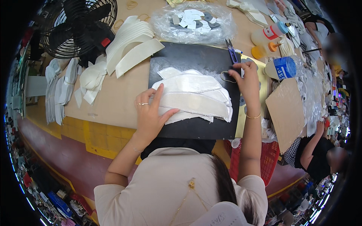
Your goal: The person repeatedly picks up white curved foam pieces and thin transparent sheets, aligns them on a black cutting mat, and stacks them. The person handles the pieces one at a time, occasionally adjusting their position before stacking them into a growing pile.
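- Head view, looking straight down: left hand lies flat with fingers spread, pressing on the left end of a fanned pile of white curved pieces, dead center of the frame. I can make out roughly five or six layers, hard to count exactly since they overlap.
- Right hand is just right of the pile, fingers curled down onto a small dark loop lying on the board. Can't tell if it's actually pinched or just touched. So the two hands are apart, one at each end of the pile.
- One ring on the left hand, one thin bracelet on the right wrist.
- Pile sits on one black board, which rests on a brown work table.
- One pair of blue-handled snips at the board's top right edge, just above the right hand.
- Upper right: two clear bottles with blue on them and, plus one small orange-capped bottle between them.
- Top center: one clear plastic bag of small grey and white cut bits.
- Upper left: one black fan, and beside it a stack of cream curved pieces, too many to count.
- Left edge: more white pieces in bundles.
- Right of the board: one brown cardboard sheet; below it, one red basket.
- Lower right: another person in a dark top.
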Motion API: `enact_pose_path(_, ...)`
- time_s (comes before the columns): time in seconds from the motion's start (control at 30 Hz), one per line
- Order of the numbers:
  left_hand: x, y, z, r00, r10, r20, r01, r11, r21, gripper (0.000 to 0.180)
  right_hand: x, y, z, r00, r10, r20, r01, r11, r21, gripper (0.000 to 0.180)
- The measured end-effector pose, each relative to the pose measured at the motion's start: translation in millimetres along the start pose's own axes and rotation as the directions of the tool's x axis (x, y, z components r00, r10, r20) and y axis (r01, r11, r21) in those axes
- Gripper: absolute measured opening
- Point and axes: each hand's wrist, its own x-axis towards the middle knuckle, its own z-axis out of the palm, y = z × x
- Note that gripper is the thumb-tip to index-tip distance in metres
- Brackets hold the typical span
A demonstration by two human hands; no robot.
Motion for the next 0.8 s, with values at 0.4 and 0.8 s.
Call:
enact_pose_path(0.4, 7.0, 6.4, -19.6, 0.895, -0.347, 0.281, 0.445, 0.747, -0.493, 0.021, 40.9, -21.4, -45.9, 0.952, 0.094, -0.293, -0.085, 0.995, 0.045, 0.028)
enact_pose_path(0.8, -3.1, 18.8, -18.1, 0.898, -0.236, 0.371, 0.439, 0.538, -0.72, 0.026, -82.9, -144.6, 3.5, 0.872, 0.062, 0.486, -0.432, 0.565, 0.703, 0.01)
